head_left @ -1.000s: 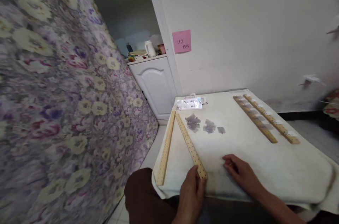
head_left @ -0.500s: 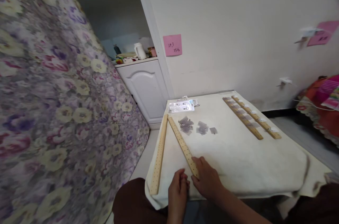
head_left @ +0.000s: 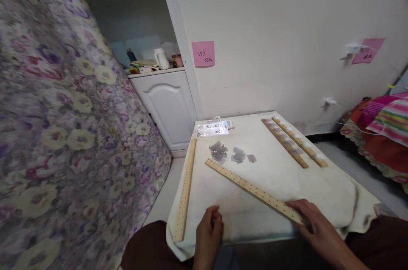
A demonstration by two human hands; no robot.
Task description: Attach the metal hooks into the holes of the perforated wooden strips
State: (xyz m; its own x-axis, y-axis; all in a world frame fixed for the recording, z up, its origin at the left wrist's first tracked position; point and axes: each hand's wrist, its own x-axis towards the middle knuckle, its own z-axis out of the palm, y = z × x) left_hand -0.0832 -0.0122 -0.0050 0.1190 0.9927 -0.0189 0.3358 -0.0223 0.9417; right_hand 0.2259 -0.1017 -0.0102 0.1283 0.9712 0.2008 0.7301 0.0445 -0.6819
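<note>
My right hand [head_left: 314,227] holds the near end of a long wooden strip with a row of holes [head_left: 251,189], which lies slanted across the white cloth-covered table [head_left: 318,185]. Its fingers rest over that end. My left hand [head_left: 208,234] is at the table's near edge with its fingers curled, and nothing shows in them. A second holed wooden strip [head_left: 185,195] lies along the left edge. Several small greyish plastic pieces [head_left: 228,155] sit past the slanted strip.
Two more wooden strips [head_left: 293,142] with small pieces on them lie at the far right. A clear blister pack [head_left: 213,129] is at the far edge. A floral mattress [head_left: 63,125] stands at left, a white cabinet [head_left: 162,100] behind, bright fabric [head_left: 382,129] at right.
My right hand has swung the near end of the holed strip to the right, so it now lies slanted across the table. My left hand let go and stayed near the edge.
</note>
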